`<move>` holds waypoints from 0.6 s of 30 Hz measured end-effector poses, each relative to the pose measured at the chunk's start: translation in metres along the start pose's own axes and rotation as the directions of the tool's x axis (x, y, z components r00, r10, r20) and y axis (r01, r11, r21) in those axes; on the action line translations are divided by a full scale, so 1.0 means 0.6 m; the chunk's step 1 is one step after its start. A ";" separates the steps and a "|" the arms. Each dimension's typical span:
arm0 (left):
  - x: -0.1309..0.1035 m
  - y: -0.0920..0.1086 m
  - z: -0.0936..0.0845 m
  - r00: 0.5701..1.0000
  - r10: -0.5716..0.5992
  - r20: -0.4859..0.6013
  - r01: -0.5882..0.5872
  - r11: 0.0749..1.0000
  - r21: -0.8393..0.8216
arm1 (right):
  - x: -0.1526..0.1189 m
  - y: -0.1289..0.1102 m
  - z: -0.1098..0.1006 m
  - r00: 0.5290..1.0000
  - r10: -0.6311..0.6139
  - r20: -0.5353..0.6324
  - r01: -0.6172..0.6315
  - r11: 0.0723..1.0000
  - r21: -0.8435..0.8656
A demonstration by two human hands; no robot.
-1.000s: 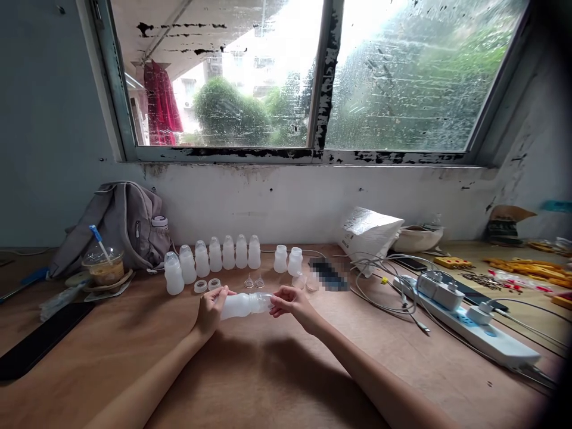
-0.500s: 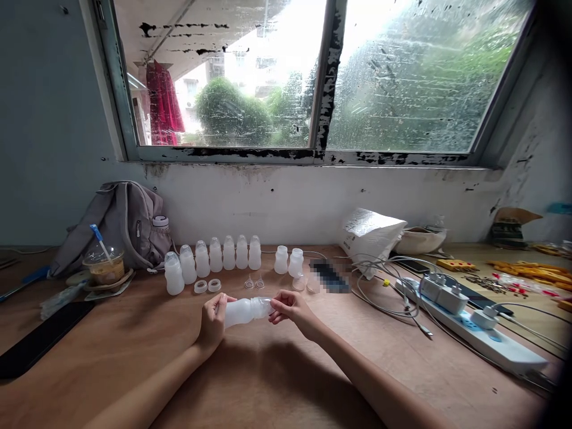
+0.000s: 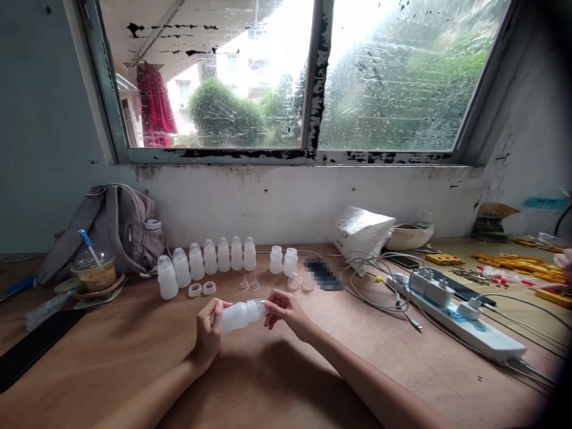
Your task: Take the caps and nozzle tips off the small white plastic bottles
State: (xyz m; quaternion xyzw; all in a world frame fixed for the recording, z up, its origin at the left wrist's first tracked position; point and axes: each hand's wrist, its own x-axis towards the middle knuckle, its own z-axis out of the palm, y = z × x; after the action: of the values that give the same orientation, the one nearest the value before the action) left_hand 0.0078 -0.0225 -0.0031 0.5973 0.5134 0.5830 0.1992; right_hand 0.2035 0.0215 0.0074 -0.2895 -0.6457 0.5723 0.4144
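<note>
A frosted white baby bottle (image 3: pixel 236 316) lies nearly level between my hands, its clear cap end to the right and tilted slightly up. My left hand (image 3: pixel 210 328) is closed around its base. With thumb and fingers, my right hand (image 3: pixel 282 310) pinches the clear cap (image 3: pixel 258 307). Behind stands a row of several capped bottles (image 3: pixel 210 257). Two bottles without caps (image 3: pixel 276 260) stand to the right. In front of the rows lie two white rings (image 3: pixel 195 289), two clear nipples (image 3: pixel 243 285) and two clear domed caps (image 3: pixel 293 282).
At left are a grey backpack (image 3: pixel 120 229), a drink cup with straw (image 3: pixel 93 271) and a black flat object (image 3: pixel 40 345). To the right, cables (image 3: pixel 370 292) and a white power strip (image 3: pixel 473 333) cover the table beside a white bag (image 3: pixel 364 229). Part of another person's hand (image 3: pixel 563 262) shows at the right edge.
The view has turned slightly right, so everything sits further left. The bottle's cap end is tilted up a little more; both hands keep their hold. Another person's hand has appeared at the right edge.
</note>
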 end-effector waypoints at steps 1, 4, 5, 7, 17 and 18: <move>0.002 0.003 0.001 1.000 0.008 0.014 -0.008 1.000 0.014 | 0.002 0.001 -0.001 0.999 -0.020 -0.028 0.019 1.000 -0.023; 0.007 0.014 0.004 0.995 0.004 0.101 -0.010 0.998 0.058 | 0.008 -0.001 -0.008 0.990 -0.077 -0.115 0.065 0.993 -0.101; 0.007 0.017 0.006 0.991 0.001 0.136 -0.010 0.998 0.065 | 0.010 -0.003 -0.011 0.986 -0.089 -0.140 0.073 0.990 -0.121; 0.003 0.017 0.012 0.976 0.012 0.217 -0.027 0.997 0.066 | 0.013 -0.009 -0.017 0.975 -0.108 -0.193 0.079 0.985 -0.153; 0.011 -0.059 0.015 0.898 0.227 0.376 -0.356 0.879 0.319 | 0.101 -0.101 -0.088 0.818 -0.522 -0.243 0.131 0.579 -0.805; 0.018 -0.065 0.010 0.896 0.238 0.375 -0.378 0.852 0.362 | 0.120 -0.111 -0.093 0.821 -0.540 -0.187 0.112 0.473 -0.874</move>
State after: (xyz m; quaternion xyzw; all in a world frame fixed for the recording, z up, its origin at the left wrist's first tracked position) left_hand -0.0040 0.0040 -0.0318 0.7869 0.4856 0.3779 0.0463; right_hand 0.2231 0.0984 0.0874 -0.4383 -0.7694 0.0208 0.4643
